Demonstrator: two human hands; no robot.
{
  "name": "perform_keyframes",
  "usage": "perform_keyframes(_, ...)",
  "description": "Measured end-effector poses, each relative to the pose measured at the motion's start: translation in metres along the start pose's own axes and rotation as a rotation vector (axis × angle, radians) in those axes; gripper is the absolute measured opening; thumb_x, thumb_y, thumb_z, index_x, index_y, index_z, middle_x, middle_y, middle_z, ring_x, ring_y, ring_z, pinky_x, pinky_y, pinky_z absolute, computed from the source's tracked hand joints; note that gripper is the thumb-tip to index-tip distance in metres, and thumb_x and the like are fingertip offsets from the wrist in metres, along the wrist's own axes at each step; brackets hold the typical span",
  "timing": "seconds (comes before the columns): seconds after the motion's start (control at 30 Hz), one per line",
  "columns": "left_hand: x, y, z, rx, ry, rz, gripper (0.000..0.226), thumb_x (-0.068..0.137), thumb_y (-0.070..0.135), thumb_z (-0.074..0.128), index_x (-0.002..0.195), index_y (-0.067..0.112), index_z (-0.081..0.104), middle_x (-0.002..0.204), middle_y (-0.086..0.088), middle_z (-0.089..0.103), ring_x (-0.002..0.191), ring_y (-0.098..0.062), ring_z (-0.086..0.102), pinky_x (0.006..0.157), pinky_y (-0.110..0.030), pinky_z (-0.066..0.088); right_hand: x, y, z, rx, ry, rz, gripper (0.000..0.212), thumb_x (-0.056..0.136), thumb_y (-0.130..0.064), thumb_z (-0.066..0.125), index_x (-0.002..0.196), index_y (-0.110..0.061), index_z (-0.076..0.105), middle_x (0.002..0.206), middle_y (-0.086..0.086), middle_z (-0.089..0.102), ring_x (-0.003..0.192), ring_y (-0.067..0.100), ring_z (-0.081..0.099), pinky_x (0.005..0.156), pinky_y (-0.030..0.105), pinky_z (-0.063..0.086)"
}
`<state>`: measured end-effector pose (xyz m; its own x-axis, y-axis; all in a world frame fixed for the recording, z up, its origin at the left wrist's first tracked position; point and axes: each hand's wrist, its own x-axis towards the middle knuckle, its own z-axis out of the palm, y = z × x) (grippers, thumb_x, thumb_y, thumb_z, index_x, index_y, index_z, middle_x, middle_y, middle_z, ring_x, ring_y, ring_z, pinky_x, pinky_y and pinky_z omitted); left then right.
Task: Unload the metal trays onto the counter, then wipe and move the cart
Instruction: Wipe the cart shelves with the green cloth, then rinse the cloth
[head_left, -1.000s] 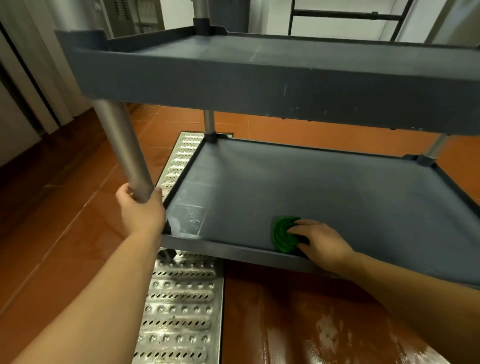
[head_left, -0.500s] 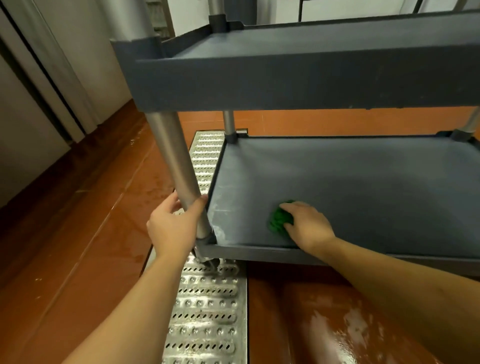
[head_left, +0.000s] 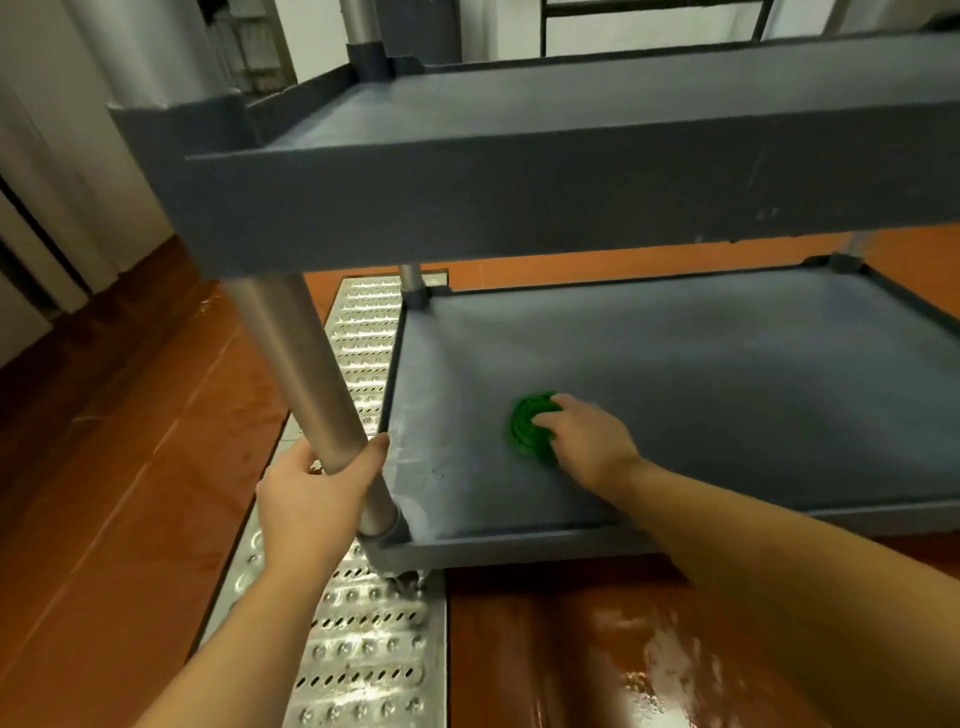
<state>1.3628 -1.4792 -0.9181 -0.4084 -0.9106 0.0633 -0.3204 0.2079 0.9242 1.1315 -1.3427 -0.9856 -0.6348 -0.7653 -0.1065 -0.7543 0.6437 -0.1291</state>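
a left hand (head_left: 317, 499) grips the metal post (head_left: 306, 374) of a grey cart (head_left: 519, 208). the right hand (head_left: 584, 441) presses a green scrubber (head_left: 527, 428) on the lower shelf (head_left: 727, 374), above a steel floor grate (head_left: 358, 649).

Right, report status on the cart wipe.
Left hand grips cart post. Right hand holds green scrubber on lower shelf. No trays in view.

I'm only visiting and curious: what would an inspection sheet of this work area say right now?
Surface: grey lower shelf, smeared wet near its left corner.
Job's things: green scrubber on that shelf; upper shelf above it; no metal trays seen.
Clutter: nothing seen.
Hands: left hand grips the post; right hand holds the scrubber down on the shelf.
Cables: nothing seen.
Surroundings: red tiled floor, wet in places; metal drain grate under the shelf's near corner.
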Motion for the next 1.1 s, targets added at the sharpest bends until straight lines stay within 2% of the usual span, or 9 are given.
perform_keyframes(0.17, 0.002, -0.003, 0.001, 0.048, 0.016, -0.002, 0.026, 0.073, 0.043, 0.078, 0.076, 0.023, 0.062, 0.081, -0.005, 0.067, 0.079, -0.024, 0.062, 0.073, -0.049, 0.053, -0.025, 0.137, -0.011, 0.071, 0.161, 0.367, 0.042, 0.096, -0.012, 0.045, 0.137, -0.023, 0.052, 0.149, 0.011, 0.039, 0.122, 0.036, 0.049, 0.1, 0.045, 0.045)
perform_keyframes(0.27, 0.002, -0.004, 0.003, 0.078, 0.035, 0.014, 0.026, 0.077, 0.039, 0.076, 0.075, 0.016, 0.062, 0.073, -0.007, 0.066, 0.074, -0.023, 0.061, 0.066, -0.044, 0.051, -0.056, 0.197, -0.021, 0.137, 0.216, 0.631, 0.043, 0.094, -0.005, 0.048, 0.135, -0.017, 0.053, 0.132, 0.021, 0.054, 0.105, 0.042, 0.058, 0.086, 0.047, 0.052)
perform_keyframes(0.37, -0.001, -0.002, 0.006, 0.082, 0.049, 0.028, 0.028, 0.079, 0.039, 0.073, 0.073, 0.013, 0.062, 0.066, -0.005, 0.063, 0.063, -0.019, 0.056, 0.053, -0.033, 0.041, -0.055, 0.209, -0.028, 0.189, 0.221, 0.76, 0.041, 0.089, -0.002, 0.055, 0.129, -0.011, 0.058, 0.121, 0.026, 0.059, 0.1, 0.043, 0.059, 0.084, 0.049, 0.053)
perform_keyframes(0.5, -0.001, 0.001, 0.009, 0.085, 0.044, 0.042, 0.026, 0.079, 0.039, 0.073, 0.071, 0.017, 0.061, 0.066, -0.002, 0.063, 0.063, -0.013, 0.055, 0.052, -0.029, 0.037, -0.01, 0.133, -0.028, 0.233, 0.216, 0.57, 0.027, 0.085, -0.006, 0.06, 0.111, -0.011, 0.067, 0.116, 0.022, 0.062, 0.102, 0.041, 0.059, 0.089, 0.047, 0.05)
perform_keyframes(0.67, 0.003, 0.0, 0.01, 0.082, 0.031, 0.05, 0.026, 0.077, 0.039, 0.075, 0.073, 0.016, 0.062, 0.067, -0.002, 0.064, 0.066, -0.013, 0.058, 0.056, -0.033, 0.042, 0.036, -0.03, -0.001, 0.277, 0.199, 0.062, 0.027, 0.087, -0.014, 0.054, 0.11, -0.019, 0.069, 0.125, 0.007, 0.059, 0.112, 0.031, 0.057, 0.094, 0.033, 0.045)
perform_keyframes(0.8, 0.008, -0.001, 0.005, 0.088, 0.022, 0.038, 0.029, 0.073, 0.042, 0.078, 0.07, 0.018, 0.063, 0.065, 0.001, 0.065, 0.067, -0.014, 0.059, 0.058, -0.035, 0.045, 0.014, -0.14, 0.017, 0.233, 0.09, -0.298, 0.026, 0.091, -0.02, 0.051, 0.114, -0.019, 0.063, 0.122, 0.006, 0.058, 0.107, 0.031, 0.055, 0.074, 0.029, 0.04)
perform_keyframes(0.9, 0.006, 0.002, 0.002, 0.093, 0.011, 0.048, 0.031, 0.073, 0.042, 0.078, 0.067, 0.017, 0.06, 0.062, -0.001, 0.063, 0.061, -0.013, 0.055, 0.051, -0.029, 0.037, 0.006, -0.14, 0.016, 0.117, 0.054, -0.392, 0.032, 0.093, -0.016, 0.049, 0.122, -0.023, 0.061, 0.128, 0.004, 0.053, 0.109, 0.033, 0.052, 0.073, 0.033, 0.04)
perform_keyframes(0.97, 0.005, 0.004, 0.002, 0.087, 0.01, 0.046, 0.032, 0.073, 0.043, 0.078, 0.067, 0.017, 0.06, 0.064, -0.002, 0.063, 0.06, -0.013, 0.054, 0.051, -0.029, 0.036, 0.009, -0.114, 0.01, 0.094, 0.02, -0.4, 0.036, 0.094, -0.014, 0.05, 0.126, -0.025, 0.061, 0.136, 0.002, 0.05, 0.117, 0.032, 0.051, 0.085, 0.038, 0.046)
perform_keyframes(1.1, 0.006, 0.006, 0.007, 0.076, 0.017, 0.032, 0.032, 0.074, 0.045, 0.077, 0.071, 0.017, 0.061, 0.068, 0.0, 0.064, 0.064, -0.013, 0.057, 0.053, -0.03, 0.04, -0.008, -0.039, 0.002, 0.086, -0.013, -0.309, 0.038, 0.097, -0.019, 0.049, 0.134, -0.026, 0.054, 0.152, 0.001, 0.036, 0.134, 0.027, 0.04, 0.107, 0.038, 0.036)
